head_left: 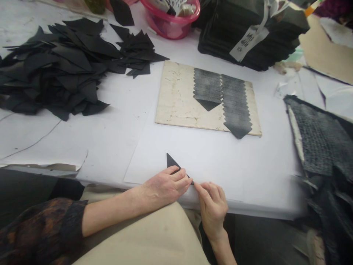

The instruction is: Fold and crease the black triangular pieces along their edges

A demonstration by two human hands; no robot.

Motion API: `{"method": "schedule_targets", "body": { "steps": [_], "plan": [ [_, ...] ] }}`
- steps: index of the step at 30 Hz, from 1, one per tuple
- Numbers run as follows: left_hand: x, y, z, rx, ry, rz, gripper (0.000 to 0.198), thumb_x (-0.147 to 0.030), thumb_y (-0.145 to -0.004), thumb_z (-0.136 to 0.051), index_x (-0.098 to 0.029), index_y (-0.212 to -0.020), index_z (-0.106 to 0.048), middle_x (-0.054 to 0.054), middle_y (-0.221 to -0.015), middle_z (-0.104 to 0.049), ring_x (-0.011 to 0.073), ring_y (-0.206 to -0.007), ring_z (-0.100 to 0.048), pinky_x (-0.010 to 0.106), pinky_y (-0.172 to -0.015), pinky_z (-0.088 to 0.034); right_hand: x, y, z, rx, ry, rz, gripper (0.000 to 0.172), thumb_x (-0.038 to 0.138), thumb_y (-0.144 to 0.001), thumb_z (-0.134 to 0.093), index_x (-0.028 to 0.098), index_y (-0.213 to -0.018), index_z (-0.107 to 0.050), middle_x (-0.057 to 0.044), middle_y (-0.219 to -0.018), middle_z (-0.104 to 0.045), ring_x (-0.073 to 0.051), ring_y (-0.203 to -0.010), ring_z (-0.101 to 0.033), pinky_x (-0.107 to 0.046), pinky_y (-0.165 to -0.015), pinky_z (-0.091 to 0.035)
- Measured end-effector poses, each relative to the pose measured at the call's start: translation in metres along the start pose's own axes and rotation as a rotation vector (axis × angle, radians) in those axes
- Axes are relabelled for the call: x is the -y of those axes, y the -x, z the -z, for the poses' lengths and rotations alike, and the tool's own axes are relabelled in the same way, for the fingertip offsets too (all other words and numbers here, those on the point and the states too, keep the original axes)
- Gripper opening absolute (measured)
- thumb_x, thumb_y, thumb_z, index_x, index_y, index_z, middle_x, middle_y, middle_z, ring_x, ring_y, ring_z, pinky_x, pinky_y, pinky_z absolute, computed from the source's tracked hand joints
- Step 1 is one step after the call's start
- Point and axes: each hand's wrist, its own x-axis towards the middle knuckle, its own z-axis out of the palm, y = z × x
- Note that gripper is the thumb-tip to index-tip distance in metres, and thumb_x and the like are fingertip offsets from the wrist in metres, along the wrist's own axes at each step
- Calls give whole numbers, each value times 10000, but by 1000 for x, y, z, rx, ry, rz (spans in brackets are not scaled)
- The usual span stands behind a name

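Observation:
A small black triangular piece (pixel 171 161), fabric or leather-like, lies on white paper near the table's front edge. Over its middle, my left hand (pixel 164 186) has its fingers closed together, pressing it down and hiding part of it. My right hand (pixel 213 202) is closed, with thumb and forefinger pinching the piece's right-hand tip. Just beyond, a beige board (pixel 176 95) carries two overlapping rows of black pieces: a shorter row (pixel 206 86) and a longer row (pixel 236 105). The longer row's lowest point hangs past the board's near edge.
A heap of loose black pieces (pixel 66 66) spreads at the left, with a smaller pile (pixel 138 51) beside it. Behind the board stand a pink basin (pixel 171 27) and a tied black stack (pixel 220 33) with a white label (pixel 248 42). Dark textured fabric (pixel 322 136) lies at right.

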Motion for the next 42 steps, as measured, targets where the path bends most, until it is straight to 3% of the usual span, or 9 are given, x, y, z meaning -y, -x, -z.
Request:
{"method": "schedule_targets", "body": {
  "steps": [24, 34, 42],
  "plan": [
    [-5, -3, 1, 1, -57, -30, 278, -161, -960, -523, -81, -1225, -537, 133, -1164, -573, 274, -1159, -530, 431, -952, -487, 1, 11, 1, 88, 114, 29, 416, 29, -907, -554, 268, -1240, -626, -60, -1014, -635, -201, -985, -566, -440, -977, -487],
    [-8, -4, 0, 1, -116, -32, 310, -125, -964, -476, -72, -1265, -531, 115, -1117, -575, 280, -1142, -532, 429, -952, -488, 4, 14, 3, -12, -68, -160, 332, 61, -928, -525, 245, -1178, -641, -59, -1024, -623, -201, -1000, -563, -415, -919, -495],
    [-6, -3, 0, 20, -94, -21, 328, -101, -966, -448, -79, -1285, -520, 110, -1128, -575, 264, -1143, -523, 407, -973, -467, 8, 15, 1, -29, -61, -164, 297, 69, -914, -556, 247, -1127, -660, -47, -1009, -628, -195, -984, -567, -440, -973, -473]
  ]
}}
